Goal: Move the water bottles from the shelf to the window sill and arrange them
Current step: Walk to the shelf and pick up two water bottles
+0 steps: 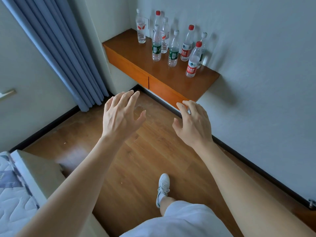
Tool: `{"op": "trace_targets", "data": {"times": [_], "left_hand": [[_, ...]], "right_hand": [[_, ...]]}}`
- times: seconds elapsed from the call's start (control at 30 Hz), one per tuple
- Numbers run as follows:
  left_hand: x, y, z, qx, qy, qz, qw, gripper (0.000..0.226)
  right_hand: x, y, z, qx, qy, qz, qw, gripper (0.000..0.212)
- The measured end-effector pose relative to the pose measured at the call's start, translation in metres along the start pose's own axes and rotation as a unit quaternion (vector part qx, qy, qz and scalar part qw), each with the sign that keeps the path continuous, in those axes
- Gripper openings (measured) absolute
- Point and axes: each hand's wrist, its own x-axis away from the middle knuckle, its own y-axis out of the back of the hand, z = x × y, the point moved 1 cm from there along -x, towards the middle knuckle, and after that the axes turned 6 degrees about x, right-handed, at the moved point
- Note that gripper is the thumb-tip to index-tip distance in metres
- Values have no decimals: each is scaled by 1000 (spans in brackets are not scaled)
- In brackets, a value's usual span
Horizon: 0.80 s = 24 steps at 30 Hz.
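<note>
We held both hands out over the wooden floor [147, 161], short of the shelf's front edge. Our left hand [119, 115] was spread wide, fingers fanned and empty; our right hand [193, 124] was also spread, fingers loosely curled, gripping nothing, its fingertips showing just in front of the shelf's near front corner. The water bottles [172, 43] all stood upright on the wooden shelf [130, 48], clustered along its back edge by the wall. A red-labelled bottle [192, 63] stood nearest the right end, two green-labelled ones [156, 47] toward the middle, and a clear one [140, 28] at the far back corner. A blue curtain [68, 53] hung left of the shelf.
</note>
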Motion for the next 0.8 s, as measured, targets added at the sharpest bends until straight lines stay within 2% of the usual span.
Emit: {"op": "trace_targets", "data": {"times": [0.37,0.57,0.8], "left_hand": [[-166,-66,6,2,18,21,1000,59],[-217,-91,9,24,22,19,999,61],[-277,-133,23,36,13,60,998,62]], "right_hand": [[-162,-53,-62,-9,10,6,1000,53],[-210,-79,-78,-12,4,20,1000,55],[-257,-110,-98,-4,-25,32,999,56]]}}
